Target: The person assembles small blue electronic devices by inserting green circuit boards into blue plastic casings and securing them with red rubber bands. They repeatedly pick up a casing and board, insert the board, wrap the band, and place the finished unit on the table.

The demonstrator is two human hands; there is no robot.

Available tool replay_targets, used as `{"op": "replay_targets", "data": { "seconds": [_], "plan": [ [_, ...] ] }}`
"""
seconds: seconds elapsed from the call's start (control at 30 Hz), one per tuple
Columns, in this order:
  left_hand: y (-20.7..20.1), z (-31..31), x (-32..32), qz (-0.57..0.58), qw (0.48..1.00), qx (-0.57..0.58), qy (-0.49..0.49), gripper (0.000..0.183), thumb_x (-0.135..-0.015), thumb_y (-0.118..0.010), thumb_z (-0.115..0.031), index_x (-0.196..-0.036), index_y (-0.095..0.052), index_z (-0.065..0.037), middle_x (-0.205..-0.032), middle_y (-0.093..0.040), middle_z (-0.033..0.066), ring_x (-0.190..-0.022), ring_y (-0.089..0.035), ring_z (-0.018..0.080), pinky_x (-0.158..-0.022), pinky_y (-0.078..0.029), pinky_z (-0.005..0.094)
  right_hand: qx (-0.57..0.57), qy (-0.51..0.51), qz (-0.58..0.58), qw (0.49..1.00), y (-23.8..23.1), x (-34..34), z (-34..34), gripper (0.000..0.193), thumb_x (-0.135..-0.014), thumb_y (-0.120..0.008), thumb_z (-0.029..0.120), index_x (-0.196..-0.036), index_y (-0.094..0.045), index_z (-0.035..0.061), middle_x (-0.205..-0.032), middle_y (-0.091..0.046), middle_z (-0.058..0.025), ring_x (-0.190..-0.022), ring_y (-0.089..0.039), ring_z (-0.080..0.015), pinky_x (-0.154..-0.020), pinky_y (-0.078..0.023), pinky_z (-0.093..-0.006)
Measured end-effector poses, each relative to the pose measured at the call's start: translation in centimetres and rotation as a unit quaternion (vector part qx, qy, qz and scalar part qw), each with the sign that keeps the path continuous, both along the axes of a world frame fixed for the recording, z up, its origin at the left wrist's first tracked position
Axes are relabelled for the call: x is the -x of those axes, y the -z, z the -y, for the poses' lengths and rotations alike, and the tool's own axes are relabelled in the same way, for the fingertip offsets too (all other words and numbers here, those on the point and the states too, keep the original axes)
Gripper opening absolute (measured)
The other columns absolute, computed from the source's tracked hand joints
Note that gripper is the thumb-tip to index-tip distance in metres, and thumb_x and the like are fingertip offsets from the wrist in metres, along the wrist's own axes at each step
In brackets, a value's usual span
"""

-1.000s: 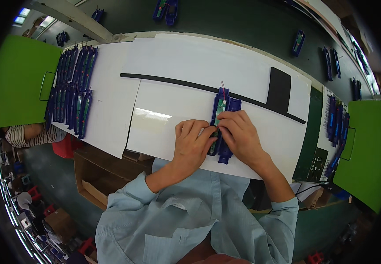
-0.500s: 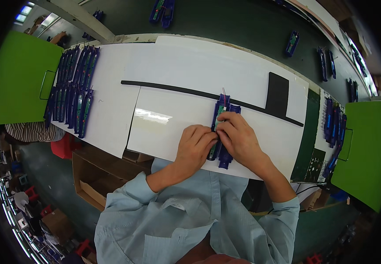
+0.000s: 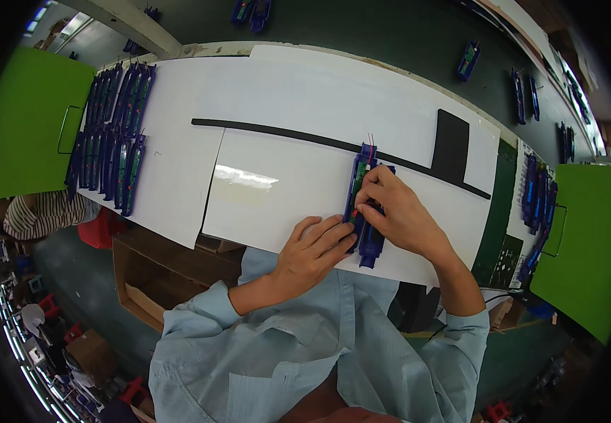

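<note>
In front of me lies an opened blue plastic casing in two long halves. The left half (image 3: 348,201) carries a narrow green circuit board (image 3: 359,179), with thin red wires standing up at its far end. My left hand (image 3: 312,247) grips the near part of this half, fingertips on its edge and thumb hidden. Over the board, my right hand (image 3: 400,215) is closed in a pinch near a small red part (image 3: 354,214); what is between its fingertips is too small to make out. The other half (image 3: 371,247) lies alongside on the right, partly under my right hand.
A black strip (image 3: 277,134) crosses the white table (image 3: 171,169), with a black rectangular pad (image 3: 451,144) at its right. Rows of filled blue casings (image 3: 112,134) lie at the left; more casings (image 3: 534,197) lie at the right. Green panels (image 3: 577,240) flank both sides.
My left hand has slid toward the near end of the casing. The fingertips of my right hand have shifted nearer along the board, and the red part now shows.
</note>
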State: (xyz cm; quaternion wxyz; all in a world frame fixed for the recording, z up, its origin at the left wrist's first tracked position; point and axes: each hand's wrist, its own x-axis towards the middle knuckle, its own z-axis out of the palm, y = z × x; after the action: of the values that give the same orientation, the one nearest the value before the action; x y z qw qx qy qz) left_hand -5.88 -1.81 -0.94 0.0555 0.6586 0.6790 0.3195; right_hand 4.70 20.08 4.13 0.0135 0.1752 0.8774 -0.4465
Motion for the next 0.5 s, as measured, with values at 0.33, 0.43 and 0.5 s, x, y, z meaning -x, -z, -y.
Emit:
{"op": "replay_targets", "data": {
  "seconds": [0.33,0.43,0.5],
  "plan": [
    [-0.05,-0.10,0.12,-0.007,1.000,0.007,-0.005,0.042,-0.081,-0.085,-0.016,-0.121,-0.077,-0.010,-0.135,-0.069,0.0031,-0.133,-0.062,0.0260,-0.108,-0.046,0.0441,-0.008,-0.011,0.001,1.000,-0.13,0.54,0.09,0.009,-0.092,-0.072,0.007,-0.093,-0.069,-0.0016,-0.108,-0.057,-0.0123,-0.095,-0.064,-0.0314,-0.084,-0.054,-0.0418],
    [0.10,-0.04,0.14,0.011,1.000,0.009,-0.002,0.034,-0.087,-0.078,-0.016,-0.121,-0.076,-0.010,-0.136,-0.066,0.0037,-0.136,-0.059,0.0250,-0.111,-0.044,0.0460,-0.009,-0.009,-0.026,1.000,0.51,0.13,0.42,0.008,-0.091,-0.072,0.005,-0.093,-0.069,-0.0013,-0.108,-0.057,-0.0125,-0.094,-0.064,-0.0320,-0.083,-0.054,-0.0419],
    [0.27,0.03,-0.04,0.000,1.000,0.006,-0.010,0.035,-0.087,-0.078,-0.017,-0.120,-0.077,-0.010,-0.135,-0.067,0.0032,-0.135,-0.060,0.0249,-0.111,-0.044,0.0457,-0.010,-0.007,-0.060,0.998,0.79,-0.08,0.70,0.006,-0.091,-0.072,0.003,-0.093,-0.068,-0.0013,-0.108,-0.057,-0.0125,-0.094,-0.063,-0.0320,-0.083,-0.054,-0.0421]
  ]
}}
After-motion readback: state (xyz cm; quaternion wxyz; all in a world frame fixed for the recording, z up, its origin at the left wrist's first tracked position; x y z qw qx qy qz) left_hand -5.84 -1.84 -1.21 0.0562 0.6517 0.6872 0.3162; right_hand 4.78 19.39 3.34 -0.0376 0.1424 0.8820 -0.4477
